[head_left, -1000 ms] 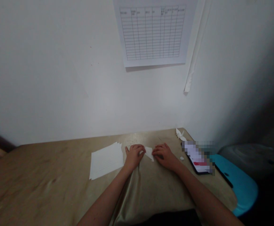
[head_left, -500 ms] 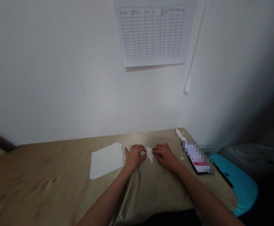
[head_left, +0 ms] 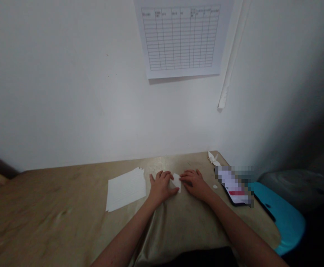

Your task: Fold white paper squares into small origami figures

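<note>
A small folded white paper (head_left: 176, 181) lies on the cloth-covered table between my two hands. My left hand (head_left: 162, 185) has its thumb on the paper's lower edge and its fingers at the upper left side, pinching it against the table. From the right, the fingertips of my right hand (head_left: 193, 183) touch the paper's edge, thumb and forefinger close together. Left of my left hand rests a stack of white paper sheets (head_left: 126, 190).
A phone (head_left: 232, 187), partly blurred out, lies at the table's right side. Behind it is a crumpled white paper piece (head_left: 213, 158), with a small scrap (head_left: 215, 187) nearer. A turquoise object (head_left: 287, 218) stands beyond the right edge. A printed table sheet (head_left: 182, 40) hangs on the wall.
My left hand has shifted slightly right, its thumb moving down and across to the paper's lower edge. The paper's left part looks opened out. My right hand has barely moved.
</note>
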A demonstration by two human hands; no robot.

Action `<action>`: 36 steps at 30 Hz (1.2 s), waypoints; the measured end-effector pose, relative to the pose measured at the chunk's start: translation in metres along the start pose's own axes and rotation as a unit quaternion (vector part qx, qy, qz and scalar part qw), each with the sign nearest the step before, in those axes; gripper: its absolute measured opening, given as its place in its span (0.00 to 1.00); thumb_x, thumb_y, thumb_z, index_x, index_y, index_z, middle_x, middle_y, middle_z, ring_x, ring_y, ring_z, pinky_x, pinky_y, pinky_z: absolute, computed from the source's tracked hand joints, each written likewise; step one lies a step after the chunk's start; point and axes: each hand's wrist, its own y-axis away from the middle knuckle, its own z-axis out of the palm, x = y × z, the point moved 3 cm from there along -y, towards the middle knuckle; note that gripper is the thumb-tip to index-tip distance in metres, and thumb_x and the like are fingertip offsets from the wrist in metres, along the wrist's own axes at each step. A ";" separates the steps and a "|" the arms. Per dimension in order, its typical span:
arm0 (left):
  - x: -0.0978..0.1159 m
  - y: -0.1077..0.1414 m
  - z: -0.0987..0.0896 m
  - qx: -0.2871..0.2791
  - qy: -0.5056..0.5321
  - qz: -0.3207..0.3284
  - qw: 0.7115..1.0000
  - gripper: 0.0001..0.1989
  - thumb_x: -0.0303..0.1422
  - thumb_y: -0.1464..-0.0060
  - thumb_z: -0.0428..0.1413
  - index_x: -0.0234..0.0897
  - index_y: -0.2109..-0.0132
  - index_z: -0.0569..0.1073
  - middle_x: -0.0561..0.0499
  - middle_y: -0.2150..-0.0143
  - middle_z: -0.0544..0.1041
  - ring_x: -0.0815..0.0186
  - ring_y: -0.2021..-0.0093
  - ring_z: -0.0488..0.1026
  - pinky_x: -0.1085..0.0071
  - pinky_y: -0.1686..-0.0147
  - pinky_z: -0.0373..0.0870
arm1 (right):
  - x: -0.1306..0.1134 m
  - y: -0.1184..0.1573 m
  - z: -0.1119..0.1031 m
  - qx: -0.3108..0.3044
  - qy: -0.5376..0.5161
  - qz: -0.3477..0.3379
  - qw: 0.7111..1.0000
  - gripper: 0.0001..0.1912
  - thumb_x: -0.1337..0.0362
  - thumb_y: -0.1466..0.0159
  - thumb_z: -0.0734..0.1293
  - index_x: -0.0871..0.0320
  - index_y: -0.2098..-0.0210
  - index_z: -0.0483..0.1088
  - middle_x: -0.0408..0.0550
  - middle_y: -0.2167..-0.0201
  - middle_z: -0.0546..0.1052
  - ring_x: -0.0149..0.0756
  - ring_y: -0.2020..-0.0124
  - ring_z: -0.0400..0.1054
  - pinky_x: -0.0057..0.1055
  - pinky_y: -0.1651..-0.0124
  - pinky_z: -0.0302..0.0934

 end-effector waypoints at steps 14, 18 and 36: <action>0.009 0.003 0.004 -0.004 -0.004 -0.015 1.000 0.34 0.54 0.62 0.66 0.45 0.49 0.69 0.46 0.34 0.65 0.42 0.30 0.51 0.28 0.36 0.33 | 0.000 -0.001 0.000 -0.002 -0.002 0.010 1.000 0.17 0.66 0.37 0.63 0.47 0.50 0.75 0.47 0.45 0.75 0.44 0.37 0.58 0.57 0.32 0.29; 0.005 0.001 0.004 -0.003 0.001 -0.003 1.000 0.34 0.55 0.61 0.65 0.46 0.49 0.70 0.46 0.35 0.66 0.44 0.31 0.53 0.26 0.37 0.33 | 0.000 0.000 -0.001 -0.006 -0.002 0.015 1.000 0.17 0.65 0.36 0.63 0.47 0.50 0.75 0.47 0.45 0.75 0.43 0.37 0.59 0.57 0.32 0.29; -0.007 -0.007 -0.004 0.014 0.039 -0.010 0.999 0.15 0.43 0.48 0.63 0.51 0.53 0.75 0.53 0.40 0.72 0.51 0.36 0.60 0.27 0.38 0.33 | -0.003 0.001 -0.003 -0.004 0.004 0.018 1.000 0.17 0.65 0.36 0.63 0.46 0.50 0.75 0.47 0.45 0.75 0.43 0.38 0.59 0.57 0.32 0.31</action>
